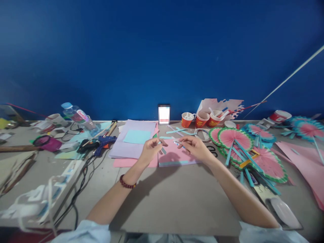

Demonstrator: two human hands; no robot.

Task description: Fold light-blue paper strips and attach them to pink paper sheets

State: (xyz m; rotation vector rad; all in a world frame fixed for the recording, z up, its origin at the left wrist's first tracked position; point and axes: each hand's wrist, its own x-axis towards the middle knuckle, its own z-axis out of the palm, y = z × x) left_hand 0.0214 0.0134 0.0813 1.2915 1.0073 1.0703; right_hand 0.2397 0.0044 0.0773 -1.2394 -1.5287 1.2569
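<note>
My left hand [153, 148], with a dark red bead bracelet [127, 182] on its wrist, is closed in a pinch above the paper. A small grey-blue strip [164, 151] shows at its fingertips. Facing it, my right hand [194, 146] pinches a small white-and-blue piece [178, 143], too small to name surely. Both hands hover over a pink paper sheet [174, 156], their fingertips a short gap apart. To the left lie lilac sheets [120, 148] with a light-blue paper square [137, 136] on top.
A lit phone [164, 114] stands against the blue wall. Red paper cups [201, 120] hold small tools and sticks. Watermelon-patterned paper fans [235, 139] and a mouse [283, 212] are at right. A glue gun [105, 143], bottle [81, 116], cables and power strip [63, 187] are at left.
</note>
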